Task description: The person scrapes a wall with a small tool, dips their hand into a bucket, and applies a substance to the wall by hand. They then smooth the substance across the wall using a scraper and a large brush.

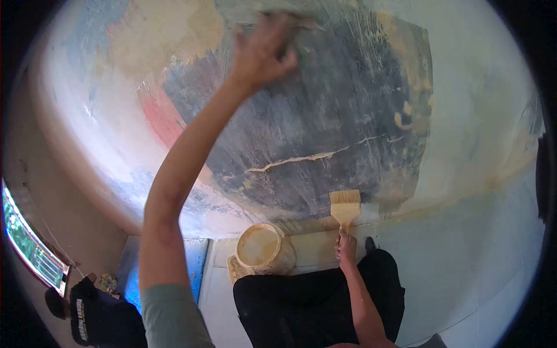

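My right hand [346, 249] is closed round the handle of a wide, pale-bristled paintbrush [346, 207], bristles pointing up at the lower edge of the dark grey patch on the wall [325, 110]. High on that patch is my left hand [264, 55], smeared by motion, with the thumb spread out to the side. A thin, blurred dark strip shows by its fingertips; I cannot make out whether the hand holds it. A beige-smeared bucket [284, 260] with cloudy tan liquid stands at the wall's foot, left of the brush. Pale cracks [299, 159] run across the grey patch.
My legs in black trousers [301, 310] are close behind the bucket. A blue panel [200, 258] lies on the floor at left. Farther left are a person in a dark shirt [107, 319] and a bright window [32, 240]. The pale floor [458, 261] stretches right.
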{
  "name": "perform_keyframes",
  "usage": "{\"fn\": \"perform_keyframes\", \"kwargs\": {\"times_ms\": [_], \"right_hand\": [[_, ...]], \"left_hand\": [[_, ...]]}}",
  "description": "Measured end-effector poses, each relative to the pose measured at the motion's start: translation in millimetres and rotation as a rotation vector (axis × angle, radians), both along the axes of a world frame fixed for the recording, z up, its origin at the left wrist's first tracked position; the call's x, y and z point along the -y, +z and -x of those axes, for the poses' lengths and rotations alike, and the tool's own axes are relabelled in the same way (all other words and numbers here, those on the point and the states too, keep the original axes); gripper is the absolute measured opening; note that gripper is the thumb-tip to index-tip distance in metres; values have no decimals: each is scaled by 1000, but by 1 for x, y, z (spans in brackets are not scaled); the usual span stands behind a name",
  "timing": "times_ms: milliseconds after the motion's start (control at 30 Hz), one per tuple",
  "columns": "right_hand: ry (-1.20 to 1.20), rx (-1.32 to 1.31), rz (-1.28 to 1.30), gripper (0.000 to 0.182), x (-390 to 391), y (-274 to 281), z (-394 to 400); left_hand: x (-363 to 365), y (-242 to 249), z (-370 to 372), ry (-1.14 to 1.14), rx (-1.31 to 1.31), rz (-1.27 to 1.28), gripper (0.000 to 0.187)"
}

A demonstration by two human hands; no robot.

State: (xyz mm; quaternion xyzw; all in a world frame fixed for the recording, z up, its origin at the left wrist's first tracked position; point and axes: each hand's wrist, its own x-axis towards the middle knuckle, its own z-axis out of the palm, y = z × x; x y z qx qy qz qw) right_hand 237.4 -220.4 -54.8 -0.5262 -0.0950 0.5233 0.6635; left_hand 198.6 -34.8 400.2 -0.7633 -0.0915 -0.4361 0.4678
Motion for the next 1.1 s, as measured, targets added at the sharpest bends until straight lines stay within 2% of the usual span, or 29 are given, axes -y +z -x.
{"fn": "perform_keyframes", "kwargs": {"times_ms": [33,67,100,167,200,233,300,333,367,433,500,567,600,633,700,733,767,867,900,1000,1033,1100], "right_hand": [[1,-7,-4,41,1,-1,2],[7,-16,-1,41,1,-2,3],[2,-19,-31,41,0,-3,4],[-12,1,-65,41,-3,-5,-1],[-21,-6,-72,41,-3,-8,1],[-25,-18,-72,41,-2,-11,4],[-3,-5,-67,40,0,-14,1],[12,9,-71,38,-2,-13,3],[14,6,-72,38,-1,-13,7],[6,-4,-50,41,-4,-9,3],[-1,-15,-25,42,0,-10,0],[-15,-4,-68,42,1,-9,3],[-13,-18,-71,42,0,-11,7],[9,-1,-65,42,2,-18,6],[19,23,-72,41,-4,-14,1],[9,16,-46,41,-1,-6,2],[0,7,-20,40,1,-2,2],[1,-20,-74,40,1,-9,2],[-6,-7,-77,40,1,-10,0],[-10,21,-52,40,-3,-12,3],[-4,22,-73,42,-2,-14,2],[7,15,-102,43,-2,-15,6]], "left_hand": [[-3,14,7,27,124,29,65],[17,24,17,-206,258,256,63],[19,13,13,-200,250,254,63],[18,-18,-3,68,100,-34,55],[17,-25,0,-17,-159,-104,55],[16,-17,3,-17,-161,-104,55],[5,12,9,9,231,74,60],[-16,8,4,-33,377,-34,60],[-1,-4,1,-30,373,-35,60],[24,-32,-9,47,-216,-88,57],[-3,-9,2,25,-224,-105,56],[-6,29,8,-163,279,66,59],[-7,10,1,34,397,-75,58],[5,-11,-2,37,395,-74,58],[19,-36,-10,-45,-319,-90,60],[13,-27,-7,73,-267,-149,61],[8,-22,-12,75,-269,-140,61],[3,-9,-26,-98,321,26,61],[2,-9,-27,-106,333,24,61],[10,-10,-31,61,-236,-32,65],[10,-7,-31,69,-243,-24,65],[12,8,-38,-181,343,78,58]]}}
